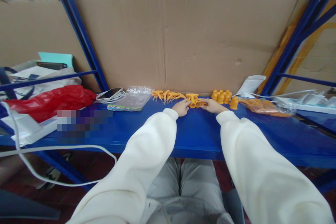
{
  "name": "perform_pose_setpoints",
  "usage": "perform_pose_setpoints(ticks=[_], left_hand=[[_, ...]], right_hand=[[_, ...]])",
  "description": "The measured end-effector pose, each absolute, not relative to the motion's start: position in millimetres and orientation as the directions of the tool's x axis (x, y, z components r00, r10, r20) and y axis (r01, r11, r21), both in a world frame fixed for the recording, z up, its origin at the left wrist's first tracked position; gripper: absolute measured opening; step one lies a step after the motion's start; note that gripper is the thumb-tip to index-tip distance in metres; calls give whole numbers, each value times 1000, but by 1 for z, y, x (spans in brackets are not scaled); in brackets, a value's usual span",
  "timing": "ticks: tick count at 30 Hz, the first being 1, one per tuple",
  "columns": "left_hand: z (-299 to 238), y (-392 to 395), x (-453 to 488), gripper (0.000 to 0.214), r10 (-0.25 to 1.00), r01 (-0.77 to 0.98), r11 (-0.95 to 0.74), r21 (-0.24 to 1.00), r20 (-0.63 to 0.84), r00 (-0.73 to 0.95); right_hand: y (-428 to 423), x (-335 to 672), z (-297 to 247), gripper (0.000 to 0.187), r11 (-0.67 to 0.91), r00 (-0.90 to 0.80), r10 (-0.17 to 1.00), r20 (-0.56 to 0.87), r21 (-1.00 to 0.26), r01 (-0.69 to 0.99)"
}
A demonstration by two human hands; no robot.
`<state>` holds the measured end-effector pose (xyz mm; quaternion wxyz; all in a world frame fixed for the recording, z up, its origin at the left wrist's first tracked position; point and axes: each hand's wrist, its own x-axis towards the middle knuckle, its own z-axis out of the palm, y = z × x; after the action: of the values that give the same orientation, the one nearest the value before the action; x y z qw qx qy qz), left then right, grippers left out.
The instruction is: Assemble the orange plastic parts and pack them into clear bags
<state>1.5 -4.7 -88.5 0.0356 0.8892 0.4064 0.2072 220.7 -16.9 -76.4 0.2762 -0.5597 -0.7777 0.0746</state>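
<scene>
A blue rack shelf (198, 143) with a smooth top runs across the view. Near its back edge lies a row of orange corkscrews (172, 96) with metal spirals, next to a cluster of orange T-shaped pieces (192, 96). Right of these stand grouped orange bell-shaped cups (218, 96), a single cup (233, 103) just in front, and a clear bag of orange parts (265, 107). Toward the left lie a clear plastic packet (133, 98), a coiled white cable (118, 97) and a smartphone (112, 93).
</scene>
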Motion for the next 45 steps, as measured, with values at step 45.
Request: perform_pose_setpoints(ticks=[45], left_hand=[[-74,-6,-27,29,956,949,-243,200,215,199]], right_hand=[[5,230,-97,45,433,-236,882,408,-499,751]])
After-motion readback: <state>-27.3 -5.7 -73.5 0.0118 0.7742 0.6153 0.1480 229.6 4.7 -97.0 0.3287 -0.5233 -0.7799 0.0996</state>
